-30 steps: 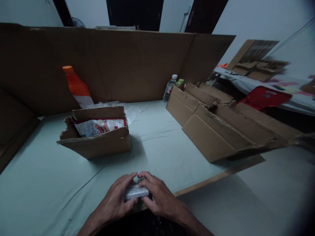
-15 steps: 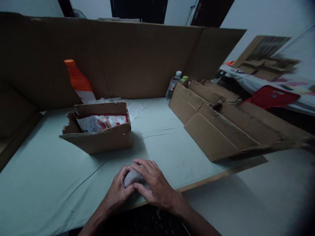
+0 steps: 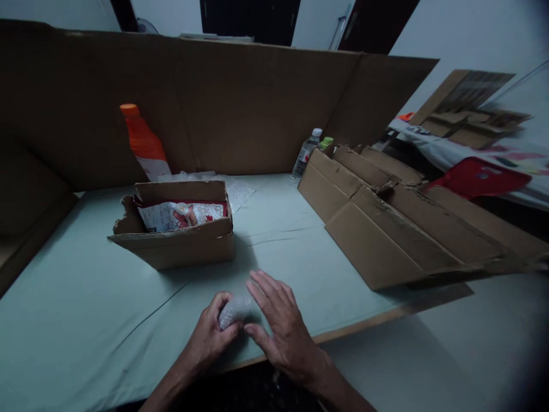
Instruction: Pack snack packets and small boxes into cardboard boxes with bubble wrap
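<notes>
A small bundle wrapped in bubble wrap [image 3: 235, 310] lies on the pale green table [image 3: 86, 309] near its front edge. My left hand [image 3: 210, 337] curls round the bundle's left side and grips it. My right hand [image 3: 281, 329] lies over its right side with the fingers stretched out flat and slightly apart, touching the wrap. Behind the hands stands a small torn cardboard box [image 3: 180, 243] holding a red and white printed packet [image 3: 182, 214].
An orange bottle [image 3: 143, 143] and a sheet of bubble wrap [image 3: 238, 191] sit behind the box. A tall cardboard wall [image 3: 240, 109] rings the table's back. A large flattened carton [image 3: 398, 229] lies at the right, with a water bottle [image 3: 305, 154] beside it.
My right hand's fingers have straightened and lifted from a curled grip to lie flat over the bundle. The left hand keeps its hold. The view has shifted slightly.
</notes>
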A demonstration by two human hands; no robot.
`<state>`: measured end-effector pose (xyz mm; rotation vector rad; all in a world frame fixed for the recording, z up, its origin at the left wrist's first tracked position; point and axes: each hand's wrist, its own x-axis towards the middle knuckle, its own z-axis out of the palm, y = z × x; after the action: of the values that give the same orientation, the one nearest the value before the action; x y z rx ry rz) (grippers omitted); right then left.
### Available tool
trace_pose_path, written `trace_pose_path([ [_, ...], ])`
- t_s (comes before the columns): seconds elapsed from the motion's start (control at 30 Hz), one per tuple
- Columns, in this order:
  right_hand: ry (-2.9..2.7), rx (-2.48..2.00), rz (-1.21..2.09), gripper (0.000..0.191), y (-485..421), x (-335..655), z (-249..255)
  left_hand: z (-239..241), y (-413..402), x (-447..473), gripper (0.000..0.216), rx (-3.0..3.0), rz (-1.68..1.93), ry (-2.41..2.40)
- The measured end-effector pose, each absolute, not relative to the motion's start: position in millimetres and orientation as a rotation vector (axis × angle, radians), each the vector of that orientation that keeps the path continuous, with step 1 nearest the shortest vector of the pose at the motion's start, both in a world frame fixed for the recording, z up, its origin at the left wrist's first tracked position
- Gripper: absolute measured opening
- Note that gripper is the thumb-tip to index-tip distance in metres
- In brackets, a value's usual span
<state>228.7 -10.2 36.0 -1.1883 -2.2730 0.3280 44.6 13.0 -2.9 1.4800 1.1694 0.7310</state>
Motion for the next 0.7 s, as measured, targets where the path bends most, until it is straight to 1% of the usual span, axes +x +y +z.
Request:
trace_pose_path([
  [0.1,-2.334,-1.189,0.443,0.07,-15.3,227.2,29.9,-3.6,12.9,44.3,0.026,1.487,0.745,1.128],
  [0.2,-2.187,-1.267,0.456,0.07,-17.0,232.9,27.5,-4.6,13.2,44.7,0.024,1.502,0.724,1.175],
  [0.3,-2.033,-1.332,0.468,0.062,-15.6,239.3,26.8,-6.1,12.7,45.1,0.022,1.521,0.7,1.195],
  [0.4,-2.064,-1.281,0.596,0.053,-13.9,235.9,25.0,-7.8,10.9,45.6,0.024,1.569,0.704,1.112],
  [0.57,-1.927,-1.205,0.638,0.027,-11.6,224.7,21.0,-5.6,7.8,45.3,0.021,1.627,0.657,1.086],
  [0.63,-1.853,-1.233,0.647,0.024,-11.3,224.9,20.0,-3.7,7.4,42.2,0.022,1.626,0.639,1.117],
  [0.7,-1.806,-1.275,0.684,0.024,-11.4,226.6,19.0,-2.9,7.5,36.8,0.028,1.578,0.663,1.129],
])
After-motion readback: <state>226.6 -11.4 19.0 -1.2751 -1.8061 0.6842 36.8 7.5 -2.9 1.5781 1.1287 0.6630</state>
